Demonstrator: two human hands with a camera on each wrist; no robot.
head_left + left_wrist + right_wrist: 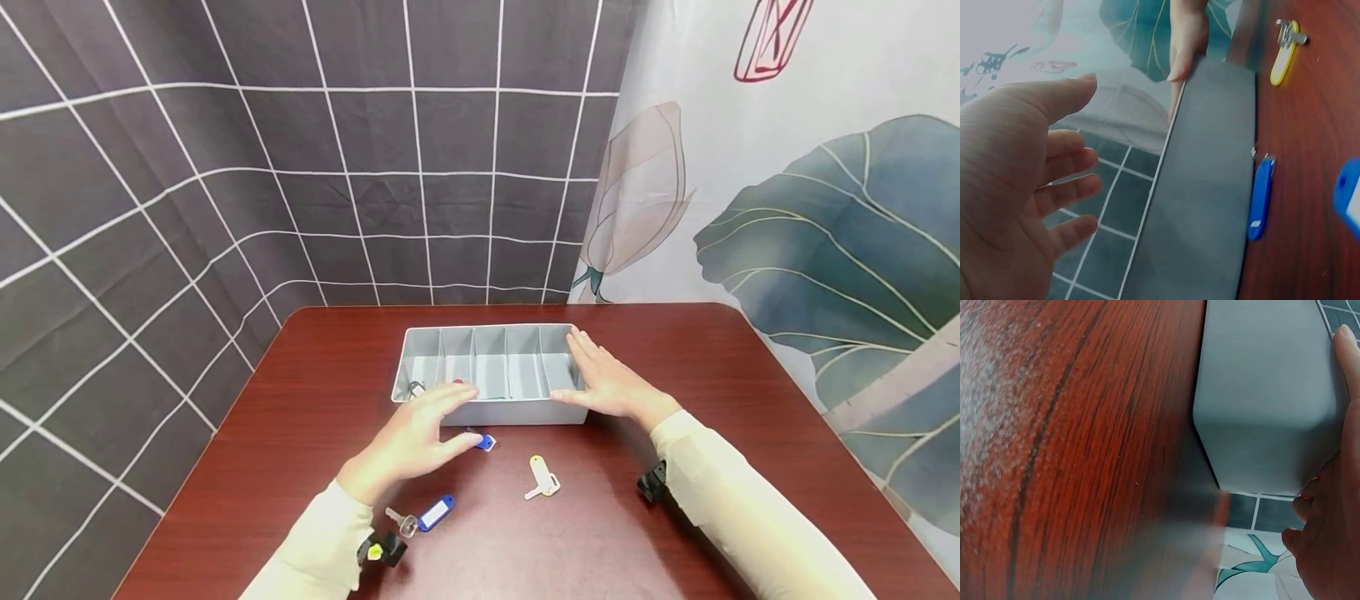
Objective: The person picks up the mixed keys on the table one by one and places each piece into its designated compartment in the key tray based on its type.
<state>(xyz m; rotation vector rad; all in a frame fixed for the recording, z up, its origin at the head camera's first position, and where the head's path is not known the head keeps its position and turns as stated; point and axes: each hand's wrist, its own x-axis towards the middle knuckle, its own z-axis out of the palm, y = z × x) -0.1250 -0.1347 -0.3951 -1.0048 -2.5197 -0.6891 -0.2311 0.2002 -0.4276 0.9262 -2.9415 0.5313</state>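
- Curtains [360,125] with white squares or big leaves hang behind the shiny, red-brown table [315,400].
- Left hand [408,437], open, blocks part of the smooth gray tray [517,412].
- Right hand [611,383], also open, touches the tray's right end.
- Long tray, five slots, sits on the table.
- Three flat tags: blue tag [486,442] by the tray, another blue tag [437,512], yellow tag [537,468].

Bright head view, pale glare on tabletop [517,550], soft shadows, dimmer left wrist view
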